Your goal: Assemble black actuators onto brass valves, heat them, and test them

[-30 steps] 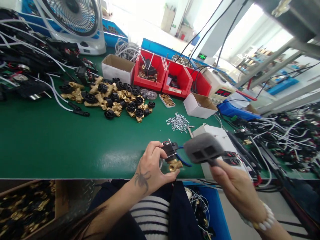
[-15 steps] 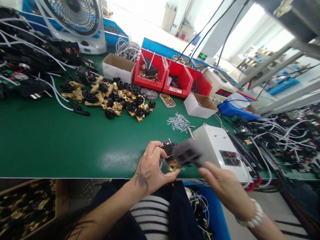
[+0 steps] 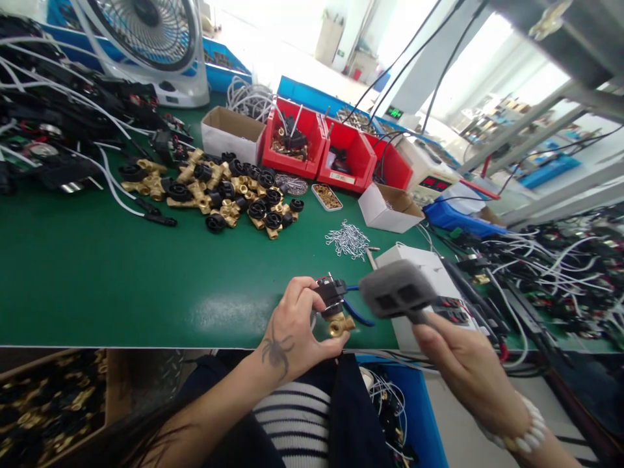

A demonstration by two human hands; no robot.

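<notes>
My left hand (image 3: 292, 328) is closed round a small brass valve with a black coil on top (image 3: 334, 305), held just above the near edge of the green table (image 3: 97, 273). My right hand (image 3: 463, 370) grips the stem of a grey block-shaped connector with two sockets (image 3: 396, 289). The connector sits a little to the right of the valve, apart from it. A blue cable (image 3: 358, 312) runs between them.
A heap of brass and black valve parts (image 3: 219, 192) lies at mid-table, with a pile of metal clips (image 3: 347, 239), red bins (image 3: 341, 156) and cardboard boxes (image 3: 229, 133) behind. A white control box (image 3: 429, 273) stands right. A fan (image 3: 151, 45) is at back left; cables crowd both sides.
Half a second ago the grey connector was pressed against the valve's coil; my right hand has pulled it back to the right, as it was one second ago. My left hand stayed still.
</notes>
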